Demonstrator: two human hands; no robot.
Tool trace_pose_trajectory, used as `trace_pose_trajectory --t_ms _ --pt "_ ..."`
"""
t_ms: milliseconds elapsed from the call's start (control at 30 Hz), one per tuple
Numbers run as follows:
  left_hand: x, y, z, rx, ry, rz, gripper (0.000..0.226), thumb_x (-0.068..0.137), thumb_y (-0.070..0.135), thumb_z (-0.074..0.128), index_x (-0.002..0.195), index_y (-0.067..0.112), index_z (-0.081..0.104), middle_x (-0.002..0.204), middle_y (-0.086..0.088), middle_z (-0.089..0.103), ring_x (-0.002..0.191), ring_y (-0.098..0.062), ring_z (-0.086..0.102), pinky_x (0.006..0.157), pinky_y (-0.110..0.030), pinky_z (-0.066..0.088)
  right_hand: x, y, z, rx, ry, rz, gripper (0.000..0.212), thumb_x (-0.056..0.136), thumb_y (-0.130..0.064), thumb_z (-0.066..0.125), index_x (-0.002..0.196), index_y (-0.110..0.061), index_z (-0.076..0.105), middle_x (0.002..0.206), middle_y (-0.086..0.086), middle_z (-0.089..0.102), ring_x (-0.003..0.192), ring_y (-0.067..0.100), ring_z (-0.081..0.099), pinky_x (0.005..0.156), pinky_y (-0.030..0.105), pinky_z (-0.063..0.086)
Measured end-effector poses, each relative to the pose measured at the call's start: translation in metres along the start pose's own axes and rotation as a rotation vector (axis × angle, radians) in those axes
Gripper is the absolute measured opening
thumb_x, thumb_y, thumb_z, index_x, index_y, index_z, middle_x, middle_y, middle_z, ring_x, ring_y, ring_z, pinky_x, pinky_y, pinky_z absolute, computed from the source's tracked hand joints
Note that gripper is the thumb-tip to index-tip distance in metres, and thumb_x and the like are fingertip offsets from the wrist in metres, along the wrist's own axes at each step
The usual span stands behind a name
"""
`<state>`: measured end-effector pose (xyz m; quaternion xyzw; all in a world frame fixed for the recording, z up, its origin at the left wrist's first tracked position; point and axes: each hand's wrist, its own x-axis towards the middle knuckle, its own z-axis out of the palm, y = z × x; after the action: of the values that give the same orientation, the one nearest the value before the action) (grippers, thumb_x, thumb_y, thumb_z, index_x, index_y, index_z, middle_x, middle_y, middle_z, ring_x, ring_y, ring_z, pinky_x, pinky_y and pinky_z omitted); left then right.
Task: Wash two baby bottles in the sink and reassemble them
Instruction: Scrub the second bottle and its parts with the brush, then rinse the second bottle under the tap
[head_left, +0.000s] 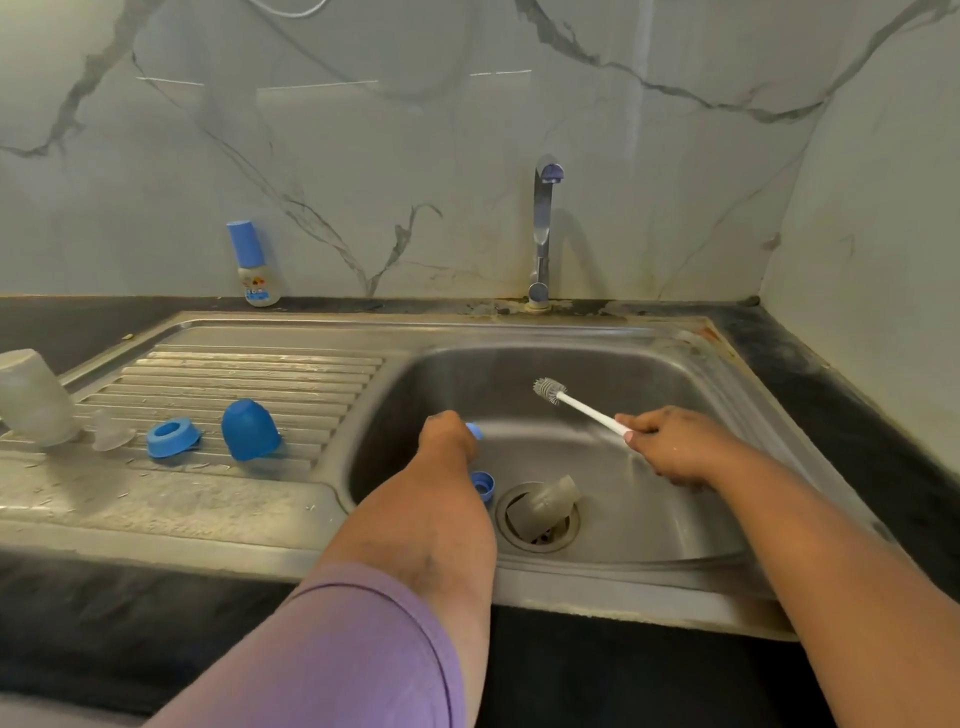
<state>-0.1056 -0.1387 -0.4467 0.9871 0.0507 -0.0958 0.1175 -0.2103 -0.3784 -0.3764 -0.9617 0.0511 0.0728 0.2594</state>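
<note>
While I am standing at the dark bench (883, 410), the steel sink (675, 364) is sitting in it, and a gray marble wall (363, 130) is going up behind it. A shiny tap (543, 228) is standing at the back of the sink. A small bottle with a blue cap (254, 265) is standing upright on the bench by the wall.

On the ribbed draining board (260, 374), a cloudy bottle body (31, 397) is lying on the far left. Just beside it a clear teat (110, 431) is sitting, then a blue ring (171, 439), then a blue cap (249, 430) with its round top up.

Down in the bowl, a gray bottle (548, 501) is lying tilted on the drain (540, 540). Another blue ring (483, 484) is lying just beside the drain, close to my left arm.

My left hand (447, 434) is reaching into the bowl with its fingers curled around a small blue piece (474, 430). I cannot tell which piece it is, because only a bit is peeking out.

My right hand (675, 444) is gripping the white handle of a bottle brush (558, 392). The gray bristle end is pointing up and away, over the bowl, touching nothing.
</note>
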Motion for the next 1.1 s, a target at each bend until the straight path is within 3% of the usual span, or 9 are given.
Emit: trace_pose_trajectory --t_ms 67,167,233,500,667,800,900,1000,1100 --pt "0.016 -0.001 0.008 0.017 0.039 -0.035 0.036 0.103 0.011 0.038 0.136 -0.001 0.047 0.138 -0.018 0.051 0.125 -0.031 0.050 0.047 -0.007 0.042 0.003 0.001 0.000 0.005 -0.016 -0.001 0.038 0.102 -0.036 0.043 0.139 -0.038 0.047 0.073 -0.010 0.043 0.059 0.013 0.048 0.050 0.024 0.039" --pt "0.027 -0.005 0.015 -0.024 0.052 -0.084 0.038 0.102 0.016 0.041 0.137 0.002 0.043 0.141 -0.016 0.046 0.127 -0.031 0.046 0.089 -0.022 0.045 0.003 0.003 0.001 -0.020 -0.027 -0.002 0.038 0.102 -0.035 0.043 0.140 -0.038 0.047 0.072 -0.013 0.039 0.059 0.011 0.048 0.050 0.022 0.039" --pt "0.025 -0.001 0.011 -0.057 0.083 -0.079 0.046 0.098 0.022 0.052 0.139 0.003 0.040 0.142 -0.016 0.040 0.129 -0.032 0.043 0.102 -0.034 0.041 0.002 0.002 0.001 -0.023 -0.025 0.006 0.039 0.102 -0.034 0.042 0.141 -0.038 0.046 0.073 -0.012 0.041 0.061 0.012 0.049 0.051 0.022 0.039" --pt "-0.026 0.042 -0.028 -0.283 0.133 0.169 0.055 0.091 0.045 0.060 0.131 0.008 0.054 0.133 -0.015 0.053 0.123 -0.030 0.050 0.103 -0.038 0.043 -0.022 -0.009 -0.003 0.060 0.057 0.010 0.047 0.100 -0.022 0.047 0.143 -0.040 0.042 0.108 0.001 0.055 0.074 0.014 0.055 0.064 0.023 0.043" --pt "-0.083 0.088 -0.020 -0.482 0.102 0.340 0.049 0.088 0.045 0.065 0.125 0.013 0.060 0.127 -0.008 0.060 0.120 -0.024 0.054 0.099 -0.033 0.043 -0.076 -0.021 -0.011 0.088 0.272 -0.083 0.048 0.098 -0.021 0.053 0.142 -0.038 0.044 0.143 0.001 0.049 0.123 0.020 0.050 0.090 0.020 0.035" --pt "-0.127 0.121 -0.011 -0.724 0.174 0.509 0.027 0.087 0.035 0.068 0.106 0.016 0.069 0.106 -0.002 0.069 0.103 -0.018 0.062 0.095 -0.032 0.048 -0.131 0.018 -0.040 0.142 0.498 -0.006 0.043 0.095 -0.021 0.058 0.135 -0.036 0.054 0.133 0.002 0.057 0.101 0.014 0.055 0.082 0.013 0.033" --pt "-0.149 0.135 -0.008 -0.752 0.218 0.621 0.014 0.086 0.035 0.068 0.094 0.024 0.071 0.100 0.004 0.069 0.093 -0.012 0.063 0.093 -0.034 0.050 -0.154 0.051 -0.059 0.105 0.610 0.143 0.043 0.094 -0.015 0.058 0.134 -0.029 0.057 0.127 0.009 0.062 0.102 0.024 0.060 0.080 0.015 0.035" --pt "-0.157 0.139 -0.006 -0.735 0.234 0.662 0.013 0.087 0.036 0.067 0.092 0.025 0.071 0.098 0.006 0.068 0.092 -0.011 0.062 0.088 -0.027 0.045 -0.158 0.069 -0.060 0.147 0.622 0.238 0.043 0.094 -0.006 0.054 0.134 -0.022 0.057 0.121 0.010 0.063 0.090 0.023 0.058 0.081 0.019 0.037" --pt "-0.158 0.133 -0.009 -0.682 0.264 0.662 0.017 0.089 0.034 0.066 0.095 0.020 0.072 0.099 0.006 0.067 0.092 -0.010 0.060 0.081 -0.020 0.033 -0.152 0.082 -0.051 0.061 0.604 0.274 0.046 0.093 -0.004 0.051 0.135 -0.022 0.056 0.120 0.013 0.062 0.096 0.028 0.061 0.087 0.027 0.047"
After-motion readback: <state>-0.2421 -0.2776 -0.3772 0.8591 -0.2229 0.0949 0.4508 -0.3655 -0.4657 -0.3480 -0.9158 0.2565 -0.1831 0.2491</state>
